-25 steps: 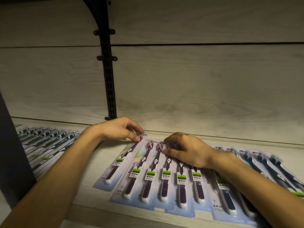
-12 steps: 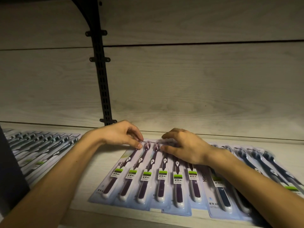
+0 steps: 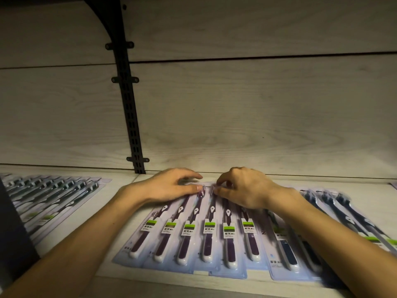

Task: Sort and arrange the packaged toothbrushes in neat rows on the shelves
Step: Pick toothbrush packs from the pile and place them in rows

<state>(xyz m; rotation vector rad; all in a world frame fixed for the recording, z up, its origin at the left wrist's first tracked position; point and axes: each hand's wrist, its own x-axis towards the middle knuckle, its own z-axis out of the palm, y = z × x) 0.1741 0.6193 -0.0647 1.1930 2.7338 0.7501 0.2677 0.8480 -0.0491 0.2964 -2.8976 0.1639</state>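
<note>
Your purple packs lie flat in an overlapping row at the middle of the shelf, six handles showing, heads toward the back wall and white handle ends toward the front edge, each with a green-and-white label across the middle. Your left hand rests palm down on the far ends of the leftmost packs, fingers curved, thumb tip pressing a pack beside a brush head; your right hand sits just beside it on the far ends of the next packs, fingers curled with the tips pinching at a pack's top edge. The two hands are near each other, not touching. Right of the purple row, partly under your right forearm, lie blue packs, overlapping the same way. Well apart on the left, a row of dark green packs lies fanned. Behind stands the wall, with a black slotted rail running up it
</note>
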